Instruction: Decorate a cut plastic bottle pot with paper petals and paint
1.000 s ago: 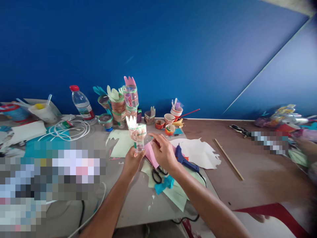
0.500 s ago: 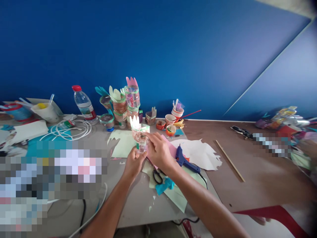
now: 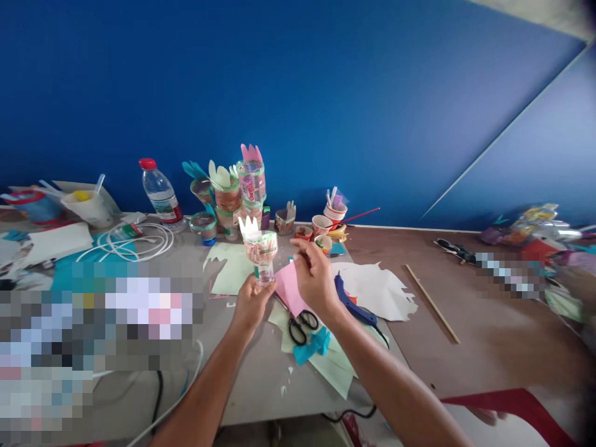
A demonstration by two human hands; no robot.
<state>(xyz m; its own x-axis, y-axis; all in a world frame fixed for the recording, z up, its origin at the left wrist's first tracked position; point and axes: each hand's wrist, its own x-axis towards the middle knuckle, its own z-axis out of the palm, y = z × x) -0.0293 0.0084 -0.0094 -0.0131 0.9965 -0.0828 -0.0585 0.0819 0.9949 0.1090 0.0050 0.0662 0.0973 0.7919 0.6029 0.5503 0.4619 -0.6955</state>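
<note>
My left hand [image 3: 249, 302] grips the neck of an upturned cut plastic bottle piece [image 3: 259, 248] with white paper petals on top, held upright above the table. My right hand [image 3: 316, 276] is just right of it, fingers pinched at the top edge of a pink paper sheet [image 3: 289, 288] that hangs between both hands. Below them lie black-handled scissors [image 3: 300, 323], a blue glue gun [image 3: 354, 301] and teal and pale green paper scraps [image 3: 321, 354].
Decorated bottle pieces [image 3: 233, 192], a red-capped water bottle [image 3: 159, 194] and small cups [image 3: 323, 223] stand along the blue wall. A coiled white cable [image 3: 135, 242] lies left. White torn paper [image 3: 377, 288] and a wooden stick [image 3: 431, 303] lie right. A brown table [image 3: 488, 329] adjoins.
My right hand left the bottle piece's rim and moved right and slightly up, lifting the pink paper by its edge. My left hand kept the bottle piece nearly still.
</note>
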